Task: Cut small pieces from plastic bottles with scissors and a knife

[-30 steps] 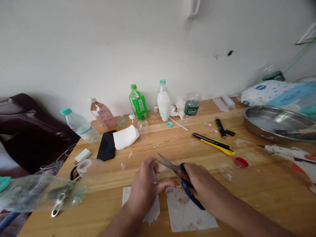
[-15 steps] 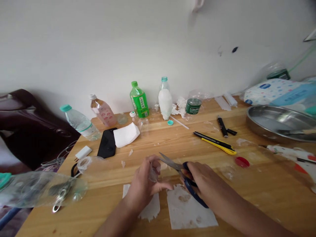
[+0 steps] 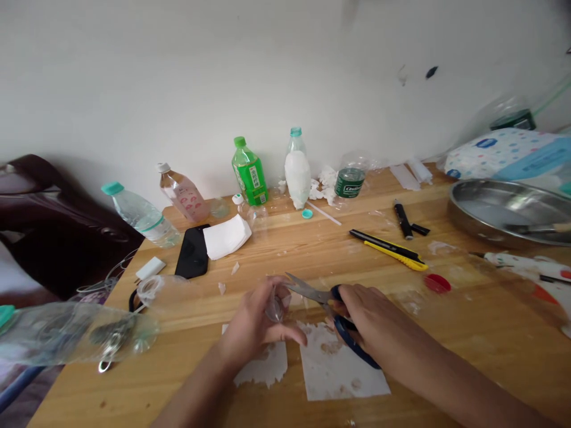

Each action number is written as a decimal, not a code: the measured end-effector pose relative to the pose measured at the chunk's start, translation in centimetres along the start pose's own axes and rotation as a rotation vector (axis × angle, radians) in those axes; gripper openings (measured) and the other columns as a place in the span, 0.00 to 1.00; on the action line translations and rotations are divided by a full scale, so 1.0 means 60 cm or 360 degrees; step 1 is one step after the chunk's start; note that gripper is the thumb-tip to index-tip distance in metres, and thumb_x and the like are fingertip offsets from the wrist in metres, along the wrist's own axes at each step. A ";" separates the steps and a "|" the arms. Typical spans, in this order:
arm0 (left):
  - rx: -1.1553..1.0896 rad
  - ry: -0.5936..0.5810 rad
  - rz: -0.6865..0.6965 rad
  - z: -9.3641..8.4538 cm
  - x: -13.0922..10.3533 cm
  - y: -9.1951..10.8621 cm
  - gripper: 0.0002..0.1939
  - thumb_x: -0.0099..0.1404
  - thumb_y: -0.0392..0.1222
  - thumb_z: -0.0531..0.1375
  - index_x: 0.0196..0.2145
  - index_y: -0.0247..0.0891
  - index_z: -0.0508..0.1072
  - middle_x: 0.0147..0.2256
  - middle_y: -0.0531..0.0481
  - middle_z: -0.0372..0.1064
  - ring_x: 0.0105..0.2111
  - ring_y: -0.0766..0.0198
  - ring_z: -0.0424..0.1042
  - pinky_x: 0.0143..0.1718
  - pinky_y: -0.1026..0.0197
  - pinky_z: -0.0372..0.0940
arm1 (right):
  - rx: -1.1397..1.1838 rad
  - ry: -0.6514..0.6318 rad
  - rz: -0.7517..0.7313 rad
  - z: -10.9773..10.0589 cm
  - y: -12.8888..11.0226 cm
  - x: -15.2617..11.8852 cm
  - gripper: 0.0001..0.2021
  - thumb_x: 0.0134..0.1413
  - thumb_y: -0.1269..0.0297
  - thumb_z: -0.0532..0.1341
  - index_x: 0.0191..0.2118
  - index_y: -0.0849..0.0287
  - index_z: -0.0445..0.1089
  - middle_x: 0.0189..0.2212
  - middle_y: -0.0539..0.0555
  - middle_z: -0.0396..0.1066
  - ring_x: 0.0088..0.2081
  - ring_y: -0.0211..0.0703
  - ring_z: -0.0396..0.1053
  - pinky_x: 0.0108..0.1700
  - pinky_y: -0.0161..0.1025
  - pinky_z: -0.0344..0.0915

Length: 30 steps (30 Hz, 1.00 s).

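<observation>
My left hand [image 3: 256, 324] is curled round a small clear plastic piece [image 3: 275, 306], its thumb stretched to the right. In my right hand [image 3: 368, 318] is a pair of scissors [image 3: 310, 292] with dark blue handles. The blades are parted and point left, their tips close to the plastic piece; whether they touch it I cannot tell. Below my hands lie two torn, stained sheets of white paper, the left sheet [image 3: 267, 365] partly under my left forearm and the right sheet [image 3: 341, 368] below the scissors.
A yellow-and-black utility knife [image 3: 388, 249] and a red cap [image 3: 437, 283] lie to the right, near a steel pan [image 3: 473, 229]. Behind stand a green bottle [image 3: 252, 175] and a white-wrapped bottle [image 3: 297, 178]. A phone [image 3: 191, 252] and folded tissues [image 3: 227, 236] lie left.
The view has shifted a little, so things on the table sit slightly higher. My left hand has turned slightly, showing more of the plastic piece. Both hands keep their hold.
</observation>
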<state>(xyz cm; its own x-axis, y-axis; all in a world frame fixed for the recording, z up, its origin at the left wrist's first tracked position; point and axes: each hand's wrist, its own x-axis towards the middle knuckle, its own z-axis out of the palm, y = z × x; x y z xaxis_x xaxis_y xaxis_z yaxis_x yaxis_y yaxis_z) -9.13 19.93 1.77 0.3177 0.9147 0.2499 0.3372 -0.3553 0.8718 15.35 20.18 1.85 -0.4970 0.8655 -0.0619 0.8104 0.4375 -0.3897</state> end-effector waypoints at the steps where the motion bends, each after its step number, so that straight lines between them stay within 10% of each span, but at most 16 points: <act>1: -0.0005 -0.0008 -0.0002 0.000 0.000 -0.001 0.36 0.49 0.59 0.72 0.50 0.40 0.68 0.30 0.54 0.67 0.26 0.67 0.66 0.27 0.65 0.61 | -0.0020 0.0005 -0.0005 0.000 0.001 0.000 0.03 0.58 0.72 0.61 0.37 0.61 0.64 0.35 0.58 0.73 0.38 0.52 0.71 0.39 0.46 0.63; 30: -0.0140 -0.0269 -0.0222 -0.009 0.005 0.008 0.31 0.46 0.55 0.75 0.42 0.38 0.70 0.29 0.55 0.65 0.27 0.67 0.63 0.28 0.65 0.58 | -0.0183 0.0120 -0.0084 0.011 -0.004 -0.005 0.03 0.56 0.72 0.63 0.35 0.60 0.68 0.30 0.57 0.74 0.32 0.51 0.73 0.33 0.42 0.62</act>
<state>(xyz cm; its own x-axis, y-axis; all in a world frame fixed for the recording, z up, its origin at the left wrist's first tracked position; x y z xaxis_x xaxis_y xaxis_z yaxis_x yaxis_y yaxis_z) -9.34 20.11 2.50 0.4199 0.9058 0.0567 0.3119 -0.2027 0.9282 15.09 19.68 1.32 -0.5186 0.8546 0.0270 0.8161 0.5042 -0.2823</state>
